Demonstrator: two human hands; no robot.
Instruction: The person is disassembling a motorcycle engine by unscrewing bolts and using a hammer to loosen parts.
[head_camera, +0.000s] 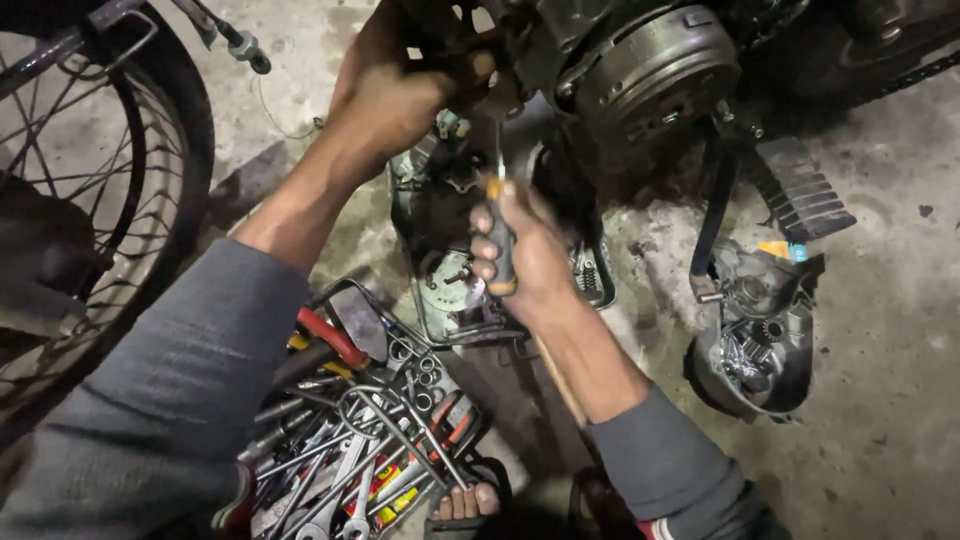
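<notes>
Screwdriver (500, 215) work on the underside of a motorcycle engine (640, 70) looks to be the step in hand: the tool stands nearly upright just below the engine, its thin shaft rising toward a dark spot at the left of the round ribbed casing. The right hand (525, 260) is closed in a full fist around the orange and dark handle, fingers wrapped tight, thumb side up. The left hand (400, 95) is up against the engine's left side, fingers curled over a dark part there; whether it truly grips that part or only steadies against it is hard to tell in the shadow.

Judging by this, the tip is being set or turned in a fastener under the engine, and the next move would call for keeping the shaft in line with that fastener while the left hand braces the part, since the spot is dark and crowded.

Below the engine, behind the right hand, a grey engine cover (450, 290) lies on the concrete floor (880, 380). Down and to the right of the engine, a second casing with small gears (755, 340) rests beside the footrest (800, 190). Well below the engine and to its left, a tool tray (350, 440) holds spanners and red-handled pliers. A spoked wheel (80, 170) stands far to the engine's left.
</notes>
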